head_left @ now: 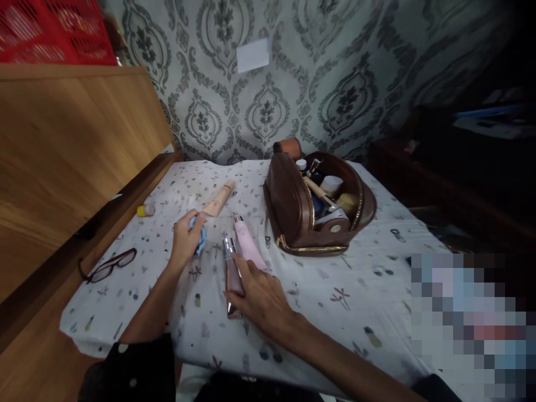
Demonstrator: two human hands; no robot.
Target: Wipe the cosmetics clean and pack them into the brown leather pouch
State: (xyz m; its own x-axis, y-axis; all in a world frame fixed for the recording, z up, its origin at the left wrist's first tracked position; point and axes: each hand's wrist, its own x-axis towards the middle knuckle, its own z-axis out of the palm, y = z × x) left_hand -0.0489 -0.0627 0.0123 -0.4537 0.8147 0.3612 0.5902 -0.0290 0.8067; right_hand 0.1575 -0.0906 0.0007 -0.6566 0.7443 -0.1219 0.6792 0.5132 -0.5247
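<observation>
My left hand (185,237) is closed around a crumpled light blue cloth (200,237), just short of a peach-coloured tube (221,198) lying on the table. In front of me my right hand (263,293) grips a pinkish bottle with a shiny silver cap (230,273), which lies low against the tablecloth. Beside it rests a pale pink tube (248,240) with a silver cap. To the right stands a brown toiletry bag (288,195), unzipped, with several jars, bottles and a wooden-handled brush in it.
Red-framed glasses (109,267) and a small yellow-and-clear bottle (146,210) lie at the left of the patterned tablecloth (326,312). A wooden cabinet (79,134) borders the left side, with a red basket (54,33) on top. Patterned wallpaper (268,111) rises behind.
</observation>
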